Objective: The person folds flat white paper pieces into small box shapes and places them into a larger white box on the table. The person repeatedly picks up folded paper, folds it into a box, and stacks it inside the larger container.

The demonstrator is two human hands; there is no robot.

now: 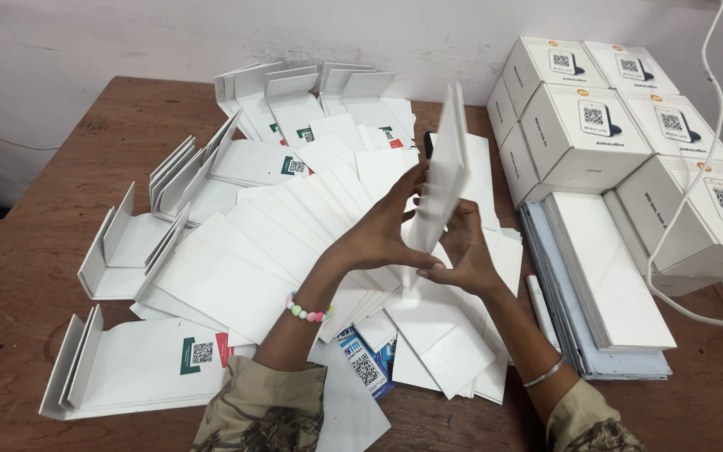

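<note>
A white card panel was held upright above the middle of the desk, gripped between both hands. The left hand was placed against the panel's left face, its fingers extended upward and slightly spread, the thumb closed toward the lower edge. A beaded bracelet was worn on the left wrist. The right hand was positioned at the panel's lower right side, its fingers curled and pinched on the bottom portion of the card; a thin metal bangle was worn on that wrist. The upper part of the panel was blurred, so its exact tilt could not be determined.

Beneath the hands, a fanned spread of flat white card sheets was laid across the desk's centre. Folded card stands were grouped toward the left edge and the far edge. A stack of flat white boards was located to the right of the hands, and white printed boxes were stacked at the far right corner. A white cable was draped over the boxes.
</note>
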